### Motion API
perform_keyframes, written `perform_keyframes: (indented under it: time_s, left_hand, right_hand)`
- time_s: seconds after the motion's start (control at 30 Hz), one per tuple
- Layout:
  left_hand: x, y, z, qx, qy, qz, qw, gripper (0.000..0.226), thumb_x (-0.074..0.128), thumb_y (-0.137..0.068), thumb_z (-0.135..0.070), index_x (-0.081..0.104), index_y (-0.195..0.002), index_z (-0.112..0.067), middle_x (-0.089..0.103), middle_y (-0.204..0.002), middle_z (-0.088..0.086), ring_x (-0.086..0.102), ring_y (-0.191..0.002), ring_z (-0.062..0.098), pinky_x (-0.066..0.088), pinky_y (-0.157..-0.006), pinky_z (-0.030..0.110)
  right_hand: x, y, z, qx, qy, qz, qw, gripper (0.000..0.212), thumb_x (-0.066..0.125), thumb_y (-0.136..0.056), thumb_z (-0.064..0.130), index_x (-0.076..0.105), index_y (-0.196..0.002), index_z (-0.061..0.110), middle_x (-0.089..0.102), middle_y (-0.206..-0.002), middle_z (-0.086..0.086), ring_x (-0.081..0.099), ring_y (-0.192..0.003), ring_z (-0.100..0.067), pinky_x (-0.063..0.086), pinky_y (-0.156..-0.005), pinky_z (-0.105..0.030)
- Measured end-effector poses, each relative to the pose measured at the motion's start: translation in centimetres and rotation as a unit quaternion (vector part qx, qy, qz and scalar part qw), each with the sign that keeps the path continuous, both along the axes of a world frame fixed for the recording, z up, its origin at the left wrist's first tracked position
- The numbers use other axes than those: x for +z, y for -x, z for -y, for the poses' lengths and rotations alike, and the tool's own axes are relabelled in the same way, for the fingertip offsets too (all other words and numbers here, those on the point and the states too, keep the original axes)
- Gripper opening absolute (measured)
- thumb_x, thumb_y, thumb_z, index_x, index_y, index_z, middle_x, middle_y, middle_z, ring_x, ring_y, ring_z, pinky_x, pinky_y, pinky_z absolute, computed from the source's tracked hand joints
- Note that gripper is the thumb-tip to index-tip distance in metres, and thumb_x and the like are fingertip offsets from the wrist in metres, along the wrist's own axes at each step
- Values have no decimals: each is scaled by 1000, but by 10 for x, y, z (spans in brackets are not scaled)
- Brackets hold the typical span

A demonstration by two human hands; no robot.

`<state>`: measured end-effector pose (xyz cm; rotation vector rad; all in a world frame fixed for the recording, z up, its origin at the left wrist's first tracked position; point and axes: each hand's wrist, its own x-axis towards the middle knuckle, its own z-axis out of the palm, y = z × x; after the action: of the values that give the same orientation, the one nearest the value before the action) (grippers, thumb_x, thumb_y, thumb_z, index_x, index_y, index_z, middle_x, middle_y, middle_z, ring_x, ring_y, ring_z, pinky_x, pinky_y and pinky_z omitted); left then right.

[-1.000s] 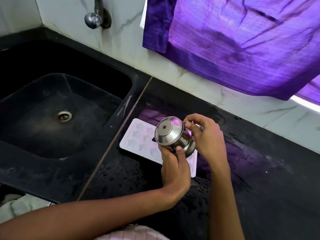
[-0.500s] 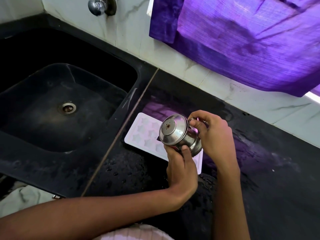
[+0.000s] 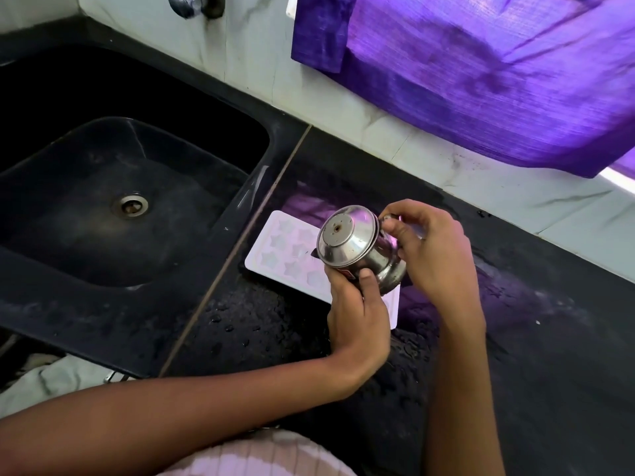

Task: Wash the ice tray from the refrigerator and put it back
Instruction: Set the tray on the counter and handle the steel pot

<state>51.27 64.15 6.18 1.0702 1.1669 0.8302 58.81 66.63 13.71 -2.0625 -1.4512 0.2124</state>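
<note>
A white ice tray (image 3: 287, 254) with star-shaped cells lies flat on the wet black counter, just right of the sink. Above its right half I hold a small steel pot (image 3: 357, 249) tilted on its side, lid end facing left. My left hand (image 3: 357, 310) grips the pot from below, thumb on its body. My right hand (image 3: 433, 255) pinches the pot at its right rim or handle. The hands and the pot hide the tray's right end.
A black sink (image 3: 113, 201) with a metal drain (image 3: 130, 206) is to the left. A tap base (image 3: 187, 3) juts from the marble wall. A purple curtain (image 3: 481, 73) hangs at the upper right. Water drops cover the black counter (image 3: 261, 324).
My hands and the steel pot keep the same grip and pose over the tray. The view has shifted slightly, so the scene sits a little lower and to the right.
</note>
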Motion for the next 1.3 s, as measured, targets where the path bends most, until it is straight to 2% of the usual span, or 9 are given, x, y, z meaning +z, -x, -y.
perform_keyframes:
  time_s: [0.2, 0.3, 0.37, 0.5, 0.6, 0.77, 0.9, 1.07, 1.3]
  left_hand:
    - [5, 1, -1, 9, -17, 3, 1000, 56, 33, -100, -33, 7, -149, -34, 45, -143, -8, 48, -125, 16, 31, -90, 20]
    - [3, 2, -3, 15, -39, 4, 999, 58, 31, -97, -39, 8, -150, -32, 43, -145, -7, 45, -128, 16, 35, -100, 27]
    - [2, 4, -5, 18, -55, 2, 998, 66, 28, -90, -48, 8, -150, -29, 41, -147, -5, 42, -131, 16, 35, -107, 35]
    - [0, 6, -13, 28, -64, -8, 998, 71, 23, -84, -52, 9, -150, -30, 39, -148, -6, 41, -132, 15, 35, -108, 37]
    - [-1, 6, -23, 41, -59, -7, 997, 67, 24, -87, -51, 12, -150, -29, 42, -146, -5, 42, -131, 17, 35, -108, 41]
    - [2, 7, -39, 55, -38, -8, 998, 49, 28, -100, -38, 21, -148, -30, 50, -139, -6, 50, -124, 16, 39, -103, 36]
    - [5, 6, -51, 69, -8, -2, 998, 43, 28, -101, -34, 32, -143, -30, 56, -130, -7, 54, -117, 17, 39, -100, 33]
    - [4, 5, -60, 74, 25, -1, 997, 39, 25, -101, -36, 37, -138, -30, 57, -111, -12, 55, -109, 17, 40, -95, 31]
    - [-2, 2, -67, 73, 53, 2, 996, 40, 24, -101, -38, 39, -137, -29, 52, -95, -19, 52, -95, 12, 40, -90, 30]
  right_hand:
    - [-5, -6, 2, -6, -24, -35, 999, 13, 60, -90, 22, 65, -82, 30, 65, -77, 15, 63, -76, -11, 54, -76, -45]
    - [-9, -11, 2, -9, -38, -83, 996, 12, 61, -90, 22, 66, -84, 30, 66, -76, 12, 62, -69, -12, 55, -72, -50]
    - [-12, -13, 1, -15, -46, -112, 993, 13, 61, -90, 21, 67, -83, 31, 67, -76, 12, 61, -62, -8, 56, -71, -50]
    - [-14, -12, -4, -15, -62, -144, 988, 11, 66, -88, 21, 69, -82, 30, 68, -75, 7, 59, -54, -6, 58, -67, -47]
    - [-15, -9, -11, -14, -71, -150, 986, 11, 67, -86, 18, 69, -81, 28, 68, -73, 7, 60, -60, -6, 59, -64, -41]
    - [-16, -10, -27, -26, -70, -130, 989, 9, 73, -81, 24, 69, -77, 32, 70, -76, 11, 68, -76, -12, 58, -71, -44]
    - [-15, -9, -40, -30, -51, -98, 993, 13, 76, -77, 28, 66, -71, 36, 68, -74, 17, 67, -79, -7, 58, -72, -39]
    - [-14, -6, -54, -44, -19, -49, 998, 13, 77, -73, 34, 65, -70, 35, 61, -67, 23, 61, -74, 4, 41, -62, -12]
    - [-18, -5, -67, -39, 0, -11, 999, 12, 79, -70, 37, 69, -73, 31, 59, -64, 21, 60, -69, 2, 40, -60, -11]
